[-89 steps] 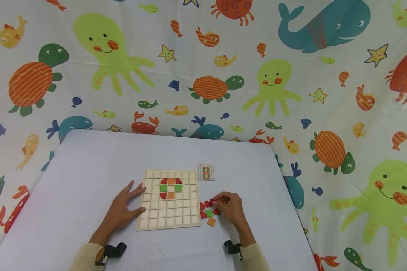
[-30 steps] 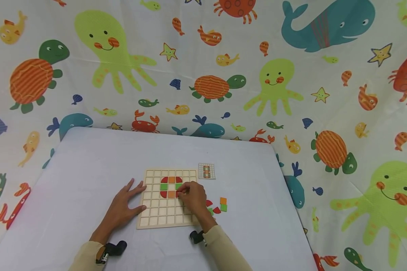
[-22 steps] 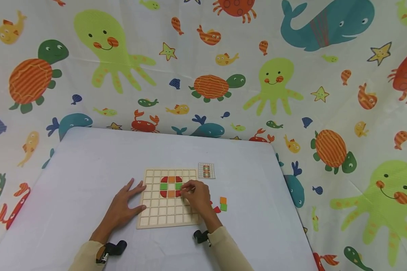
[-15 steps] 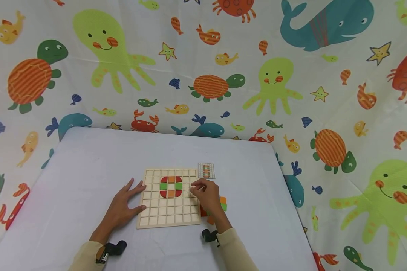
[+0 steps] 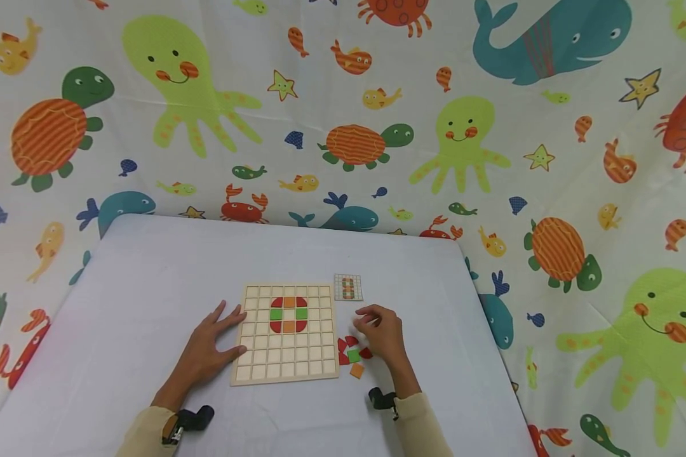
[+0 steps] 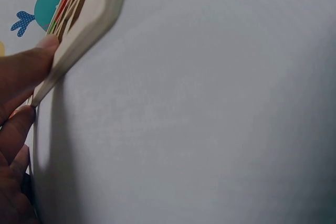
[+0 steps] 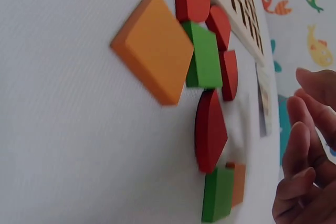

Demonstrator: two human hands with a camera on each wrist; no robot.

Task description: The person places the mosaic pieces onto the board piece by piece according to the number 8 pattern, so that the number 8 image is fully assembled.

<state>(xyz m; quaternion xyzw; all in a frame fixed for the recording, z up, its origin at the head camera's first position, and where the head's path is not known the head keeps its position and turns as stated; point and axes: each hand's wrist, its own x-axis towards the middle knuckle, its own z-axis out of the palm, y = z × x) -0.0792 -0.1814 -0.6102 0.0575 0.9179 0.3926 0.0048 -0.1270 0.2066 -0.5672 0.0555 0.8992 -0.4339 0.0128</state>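
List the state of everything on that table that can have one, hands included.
Wooden board: partly filled
Set pieces: eight, ringed around one bare cell
Loose red pieces: four, off the board
Loose green pieces: two, off the board
Loose orange pieces: two, off the board
Pattern card: printed side up, beside the board
Left hand: fingers spread, touching the board's edge
Right hand: fingers bent, nothing visibly held

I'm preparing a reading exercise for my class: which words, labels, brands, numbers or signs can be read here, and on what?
None can be read.
The small card shows a coloured grid pattern; any print on it is too small to read.
The backdrop cloth shows sea creatures, no lettering.
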